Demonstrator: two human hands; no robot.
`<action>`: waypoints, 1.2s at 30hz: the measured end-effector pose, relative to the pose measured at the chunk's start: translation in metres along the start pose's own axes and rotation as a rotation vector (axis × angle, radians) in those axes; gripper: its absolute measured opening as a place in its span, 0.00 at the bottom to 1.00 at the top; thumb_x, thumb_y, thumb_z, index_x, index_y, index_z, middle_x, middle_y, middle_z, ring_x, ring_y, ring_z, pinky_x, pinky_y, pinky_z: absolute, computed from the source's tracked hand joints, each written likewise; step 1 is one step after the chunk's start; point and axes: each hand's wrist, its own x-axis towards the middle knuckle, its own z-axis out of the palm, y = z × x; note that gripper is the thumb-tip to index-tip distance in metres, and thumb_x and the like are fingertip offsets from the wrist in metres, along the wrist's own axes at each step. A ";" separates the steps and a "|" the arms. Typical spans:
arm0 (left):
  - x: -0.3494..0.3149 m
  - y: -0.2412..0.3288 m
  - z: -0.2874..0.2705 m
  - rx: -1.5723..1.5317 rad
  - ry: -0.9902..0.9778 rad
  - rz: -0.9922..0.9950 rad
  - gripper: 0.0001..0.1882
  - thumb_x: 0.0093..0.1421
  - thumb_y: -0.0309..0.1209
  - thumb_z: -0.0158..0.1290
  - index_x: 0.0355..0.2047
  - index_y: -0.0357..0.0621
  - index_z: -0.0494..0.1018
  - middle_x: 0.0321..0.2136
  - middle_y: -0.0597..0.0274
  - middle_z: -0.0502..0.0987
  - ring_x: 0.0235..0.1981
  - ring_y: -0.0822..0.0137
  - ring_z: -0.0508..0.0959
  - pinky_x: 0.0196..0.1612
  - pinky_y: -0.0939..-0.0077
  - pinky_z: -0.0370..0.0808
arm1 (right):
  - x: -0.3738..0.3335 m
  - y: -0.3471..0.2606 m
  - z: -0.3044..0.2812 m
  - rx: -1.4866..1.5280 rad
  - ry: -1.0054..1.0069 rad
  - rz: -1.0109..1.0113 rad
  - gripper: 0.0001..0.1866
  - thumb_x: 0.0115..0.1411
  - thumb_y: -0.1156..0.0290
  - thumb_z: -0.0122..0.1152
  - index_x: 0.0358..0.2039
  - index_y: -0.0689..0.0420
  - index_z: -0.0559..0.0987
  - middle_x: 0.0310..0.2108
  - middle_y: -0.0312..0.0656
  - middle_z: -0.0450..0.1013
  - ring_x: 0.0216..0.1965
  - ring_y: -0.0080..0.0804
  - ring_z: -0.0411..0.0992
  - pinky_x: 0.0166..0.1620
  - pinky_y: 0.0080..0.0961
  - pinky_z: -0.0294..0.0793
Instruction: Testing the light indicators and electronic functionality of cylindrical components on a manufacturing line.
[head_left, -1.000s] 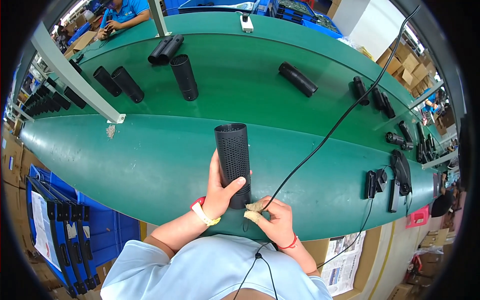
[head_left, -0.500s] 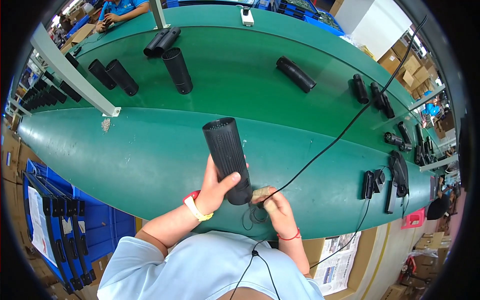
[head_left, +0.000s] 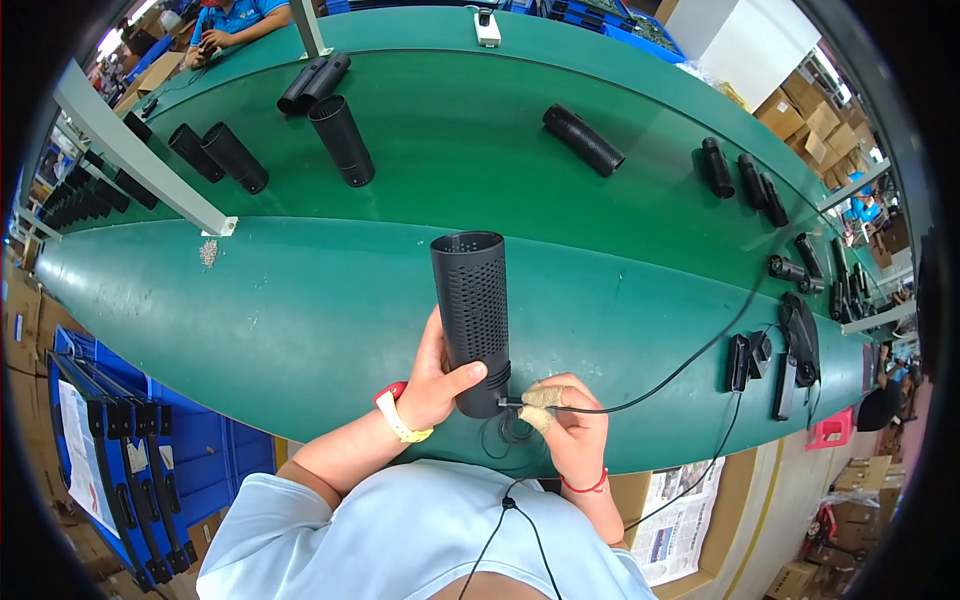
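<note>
My left hand (head_left: 432, 388) is closed around the lower half of a black cylindrical housing (head_left: 474, 300). The housing stands nearly upright above the bench, open at its top, with rows of small holes on the side facing me. At its lower right, my right hand (head_left: 575, 432) pinches the plug end of a black cable (head_left: 655, 394) between thumb and forefinger, both wrapped in beige covers. The plug's tip meets the housing near the base; I cannot tell whether it is inserted. A loop of thin dark wire (head_left: 507, 432) hangs below the housing.
Beyond the green bench (head_left: 330, 320), a green belt carries several black cylinders (head_left: 341, 140). Black adapters (head_left: 738, 362) lie at the right. A metal post (head_left: 140, 150) and small pale bits (head_left: 209, 252) are at the left, with a blue crate (head_left: 230, 440) nearby. A co-worker (head_left: 235, 22) sits across.
The housing has turned more upright and its holed side now faces me. My right hand has brought the plug against the base, and the cable has swung down to the right.
</note>
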 end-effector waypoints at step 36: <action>0.016 0.015 0.021 -0.174 0.078 -0.149 0.42 0.50 0.29 0.54 0.61 0.52 0.40 0.56 0.51 0.54 0.51 0.59 0.64 0.48 0.62 0.66 | -0.015 0.036 0.006 0.064 -0.200 0.270 0.13 0.56 0.80 0.46 0.43 0.65 0.67 0.35 0.47 0.70 0.31 0.33 0.70 0.35 0.22 0.70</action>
